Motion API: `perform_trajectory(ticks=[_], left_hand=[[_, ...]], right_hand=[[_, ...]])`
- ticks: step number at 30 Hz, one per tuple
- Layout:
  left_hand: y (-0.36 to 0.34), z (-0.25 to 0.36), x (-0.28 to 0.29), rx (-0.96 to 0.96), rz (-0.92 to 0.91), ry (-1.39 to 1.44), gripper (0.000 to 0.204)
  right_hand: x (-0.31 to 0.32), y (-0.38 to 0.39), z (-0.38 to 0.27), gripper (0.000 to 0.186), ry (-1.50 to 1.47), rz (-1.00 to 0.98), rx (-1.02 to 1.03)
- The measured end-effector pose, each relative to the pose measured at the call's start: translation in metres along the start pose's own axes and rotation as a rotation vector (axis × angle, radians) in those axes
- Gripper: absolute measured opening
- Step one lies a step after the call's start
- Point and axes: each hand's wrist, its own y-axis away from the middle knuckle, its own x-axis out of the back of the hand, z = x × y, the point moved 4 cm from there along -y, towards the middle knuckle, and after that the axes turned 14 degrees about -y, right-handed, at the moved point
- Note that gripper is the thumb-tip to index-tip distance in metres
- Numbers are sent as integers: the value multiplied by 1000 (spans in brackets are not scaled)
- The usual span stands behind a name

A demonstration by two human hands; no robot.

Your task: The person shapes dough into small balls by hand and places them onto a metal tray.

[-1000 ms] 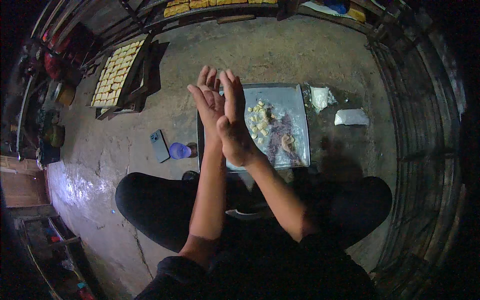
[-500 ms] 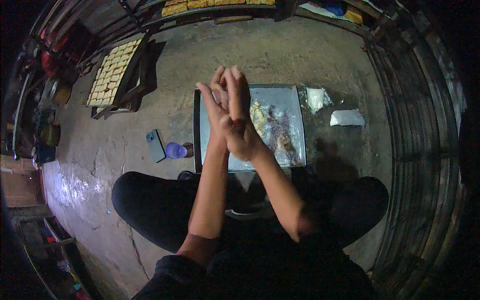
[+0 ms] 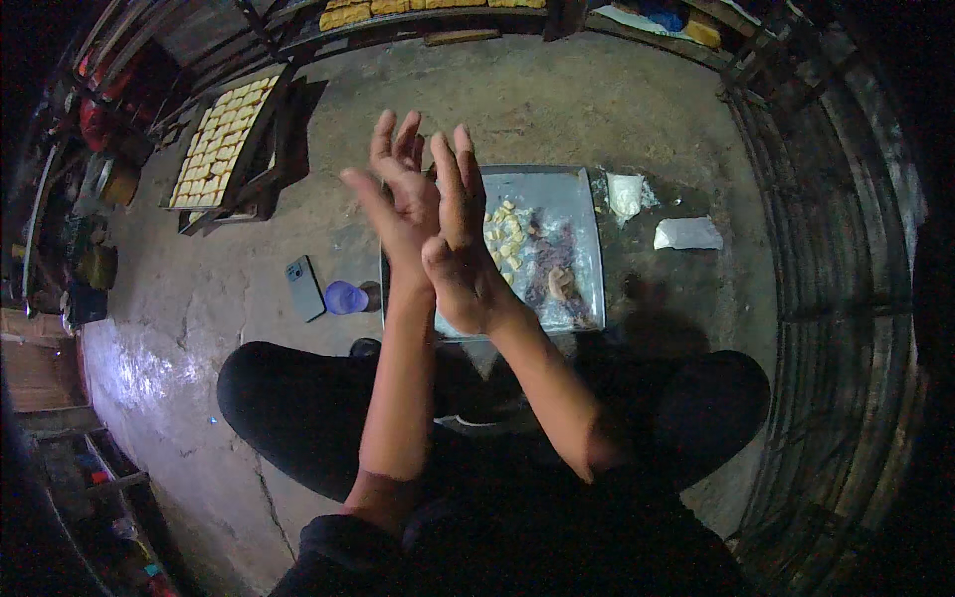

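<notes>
Both hands are raised above a shallow metal tray (image 3: 589,214), their palms facing and close together. My left hand (image 3: 403,204) has its fingers stretched upward and apart, slightly curled at the tips. Just right of it and partly in front, my right hand (image 3: 464,244) is held upright with straight fingers and the thumb lifted. Nothing shows in either hand, though the space between the palms is partly hidden. Small pale yellow dough pieces (image 3: 505,236) lie scattered in the tray. Beside them are a dark purplish smear (image 3: 547,249) and a light brown lump (image 3: 562,284), dusted with white powder.
Left of the tray are a purple cup (image 3: 346,298) and a phone (image 3: 304,289). Two white powder bags (image 3: 626,196) (image 3: 688,234) lie to its right. A slanted tray of pale dough pieces (image 3: 227,144) stands far left. Baked-looking pieces (image 3: 428,8) fill a far shelf. Wooden slats (image 3: 836,298) line the right.
My hands have come apart somewhat from a pressed-together pose. The left has shifted left with its fingers spreading, and more of the dough pieces shows.
</notes>
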Motion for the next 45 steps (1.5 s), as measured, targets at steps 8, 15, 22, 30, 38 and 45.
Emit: perform_trajectory(ticks=[8, 15, 22, 30, 38, 45], left_hand=[[38, -9, -41, 75, -280, -142, 90], [5, -22, 0, -30, -39, -120, 89], [32, -28, -34, 361, -445, 891, 87], [-7, -20, -3, 377, -262, 622, 81], [15, 7, -15, 487, -222, 784, 76], [50, -46, -22, 491, -366, 720, 79]], right_hand=[[46, -14, 22, 95, -11, 313, -7], [5, -3, 5, 94, 3, 119, -80], [47, -26, 8, 86, 252, 146, 134], [-6, -39, -18, 85, 282, -246, 117], [20, -51, -4, 86, 682, -510, 282], [-2, -23, -21, 86, 645, -549, 287]])
